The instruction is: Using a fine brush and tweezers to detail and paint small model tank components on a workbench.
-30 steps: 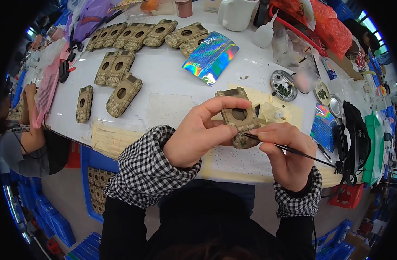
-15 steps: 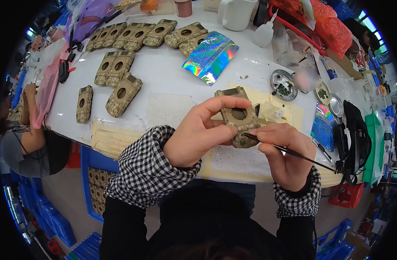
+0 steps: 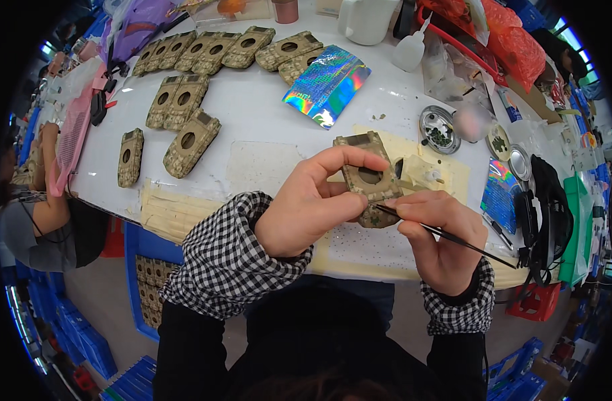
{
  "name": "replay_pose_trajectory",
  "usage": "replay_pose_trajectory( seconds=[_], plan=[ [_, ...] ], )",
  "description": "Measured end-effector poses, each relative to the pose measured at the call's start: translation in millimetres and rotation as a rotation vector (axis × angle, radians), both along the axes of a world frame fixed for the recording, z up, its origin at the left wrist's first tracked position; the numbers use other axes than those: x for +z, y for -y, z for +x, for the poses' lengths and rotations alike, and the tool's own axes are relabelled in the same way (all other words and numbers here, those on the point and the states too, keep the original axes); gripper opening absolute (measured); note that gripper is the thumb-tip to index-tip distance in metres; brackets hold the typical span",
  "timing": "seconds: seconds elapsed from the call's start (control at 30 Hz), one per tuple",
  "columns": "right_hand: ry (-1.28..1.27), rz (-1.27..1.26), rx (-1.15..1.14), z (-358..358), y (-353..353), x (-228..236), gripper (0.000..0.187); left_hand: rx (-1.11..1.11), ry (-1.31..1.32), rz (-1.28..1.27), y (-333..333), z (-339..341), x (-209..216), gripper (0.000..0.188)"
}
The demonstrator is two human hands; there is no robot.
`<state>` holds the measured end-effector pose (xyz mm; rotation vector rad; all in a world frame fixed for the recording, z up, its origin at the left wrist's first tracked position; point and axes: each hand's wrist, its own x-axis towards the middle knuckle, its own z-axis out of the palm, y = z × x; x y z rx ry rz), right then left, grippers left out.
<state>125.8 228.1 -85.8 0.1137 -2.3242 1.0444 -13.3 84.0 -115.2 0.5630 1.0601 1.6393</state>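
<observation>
Counter [image 3: 266, 113] carries rows of camouflage shells [image 3: 186, 100] far left. Left hand [image 3: 306, 207] has fingers clamped on a camouflage shell [image 3: 369, 177] above the near edge; right hand [image 3: 443, 230] pinches a thin black brush [image 3: 446, 235] touching it.

We see open white surface [image 3: 266, 113] between our hands and the far row of camouflage shells [image 3: 212, 50]. To the left, three more shells [image 3: 186, 127] block the way. A holographic pouch [image 3: 326, 83] lies ahead; a round metal dish [image 3: 438, 129] and clutter crowd the right.
</observation>
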Motion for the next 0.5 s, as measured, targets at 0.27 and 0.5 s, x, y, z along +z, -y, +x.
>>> replay_pose_trajectory(
  seconds=[0.27, 0.5],
  plan=[
    [-0.001, -0.003, 0.004, -0.4, 1.0, 0.1, 0.019, 0.007, -0.009, 0.0, 0.1, 0.9, -0.2, 0.041],
    [-0.002, -0.016, 0.0, 0.5, 0.6, -0.1, 0.02, 0.003, -0.017, -0.009, -0.4, 0.4, -0.1, 0.04]
  ],
)
